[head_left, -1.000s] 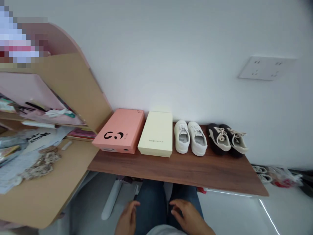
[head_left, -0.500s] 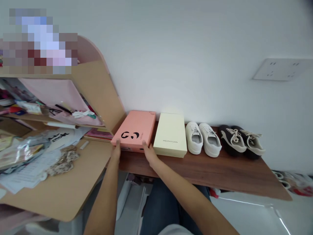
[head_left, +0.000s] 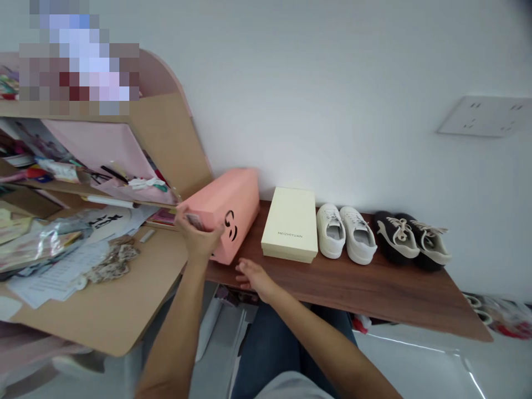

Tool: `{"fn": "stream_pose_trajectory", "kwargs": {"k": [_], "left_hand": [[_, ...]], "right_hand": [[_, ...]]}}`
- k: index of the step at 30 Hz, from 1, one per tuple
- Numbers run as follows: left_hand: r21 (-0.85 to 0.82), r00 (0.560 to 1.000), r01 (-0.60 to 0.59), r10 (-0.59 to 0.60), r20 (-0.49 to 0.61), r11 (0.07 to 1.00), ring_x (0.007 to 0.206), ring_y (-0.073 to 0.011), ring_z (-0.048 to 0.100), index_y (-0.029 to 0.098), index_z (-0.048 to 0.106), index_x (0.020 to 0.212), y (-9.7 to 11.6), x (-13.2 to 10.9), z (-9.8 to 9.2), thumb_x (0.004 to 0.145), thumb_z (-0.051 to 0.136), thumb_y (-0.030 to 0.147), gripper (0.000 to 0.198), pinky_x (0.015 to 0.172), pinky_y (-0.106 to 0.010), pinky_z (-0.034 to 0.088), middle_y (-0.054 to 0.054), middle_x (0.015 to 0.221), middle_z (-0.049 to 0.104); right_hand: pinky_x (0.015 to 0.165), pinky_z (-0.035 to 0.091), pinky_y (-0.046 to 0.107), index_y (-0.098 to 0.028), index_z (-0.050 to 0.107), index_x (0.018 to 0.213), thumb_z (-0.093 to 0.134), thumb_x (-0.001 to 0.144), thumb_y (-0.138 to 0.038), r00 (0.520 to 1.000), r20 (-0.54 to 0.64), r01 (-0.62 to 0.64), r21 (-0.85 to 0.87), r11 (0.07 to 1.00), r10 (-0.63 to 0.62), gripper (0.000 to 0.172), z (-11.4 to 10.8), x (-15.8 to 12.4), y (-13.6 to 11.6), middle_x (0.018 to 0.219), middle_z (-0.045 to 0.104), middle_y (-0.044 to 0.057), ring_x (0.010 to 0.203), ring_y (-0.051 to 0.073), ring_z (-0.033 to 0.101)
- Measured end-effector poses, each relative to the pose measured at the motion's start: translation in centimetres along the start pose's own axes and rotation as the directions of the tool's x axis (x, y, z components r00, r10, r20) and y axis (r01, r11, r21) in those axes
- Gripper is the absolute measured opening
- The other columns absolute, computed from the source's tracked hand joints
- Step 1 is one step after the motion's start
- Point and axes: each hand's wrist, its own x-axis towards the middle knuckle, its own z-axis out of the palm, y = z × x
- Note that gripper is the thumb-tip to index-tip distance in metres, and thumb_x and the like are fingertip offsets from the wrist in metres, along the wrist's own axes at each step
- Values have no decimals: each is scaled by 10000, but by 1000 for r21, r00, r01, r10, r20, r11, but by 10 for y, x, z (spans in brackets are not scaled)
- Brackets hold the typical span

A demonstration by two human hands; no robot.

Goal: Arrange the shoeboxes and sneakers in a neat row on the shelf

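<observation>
Pink box (head_left: 228, 208) was rectangular, lid seemingly shut, bold black curved marks on broad face. Was tipped up sideways, printed face turned right, pale label on near end partly hidden. Stood over left end of brown table (head_left: 341, 285), near wall; contact along lower edge unclear.

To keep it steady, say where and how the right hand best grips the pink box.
Probably its lower near corner, from the right: the pink box is tilted, that corner is bare and nearest the right hand; the left hand holds higher up.
</observation>
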Motion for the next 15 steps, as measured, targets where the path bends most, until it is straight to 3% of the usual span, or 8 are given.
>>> {"fn": "stream_pose_trajectory", "kwargs": {"k": [3, 7, 9, 11, 15], "left_hand": [[166, 943, -307, 276, 184, 937, 1416, -407, 297, 190, 454, 1322, 5, -8, 0, 585, 848, 372, 856, 1163, -568, 252, -199, 1475, 342], [155, 748, -573, 436, 501, 805, 1365, -391, 379, 264, 631, 1167, -25, -22, 14, 684, 766, 288, 503, 1148, -597, 211, -166, 1396, 476], [97, 638, -648, 469, 610, 755, 1335, -360, 429, 297, 678, 1138, -46, -30, 25, 719, 710, 224, 426, 1142, -573, 225, -149, 1336, 542], [46, 556, -680, 474, 683, 731, 1312, -329, 468, 327, 697, 1149, -64, -38, 34, 740, 665, 178, 437, 1141, -549, 235, -133, 1295, 585], [34, 525, -665, 434, 732, 746, 1307, -307, 494, 330, 701, 1191, -73, -44, 39, 790, 624, 189, 432, 1157, -550, 222, -132, 1270, 617]], "right_hand": [[826, 500, 369, -240, 664, 1119, 704, 707, -738, 989, 146, 11, -67, 998, -1, 648, -28, -43, 17, 1127, 699, 87, 903, 202, 677], [813, 493, 356, -213, 682, 1084, 698, 724, -736, 993, 121, -2, -65, 998, 9, 635, -69, -101, 37, 1088, 715, 100, 880, 200, 687], [814, 494, 348, -217, 682, 1094, 698, 747, -708, 997, 71, -4, -34, 999, 6, 602, -85, -121, 41, 1106, 718, 105, 896, 198, 690], [818, 496, 343, -219, 681, 1102, 699, 769, -676, 1000, 23, 12, 6, 1000, -12, 565, -97, -135, 41, 1125, 717, 110, 913, 197, 692], [828, 507, 351, -217, 677, 1122, 684, 795, -652, 995, -59, 78, 29, 997, -76, 544, -119, -147, 31, 1134, 718, 121, 938, 208, 696]]}}
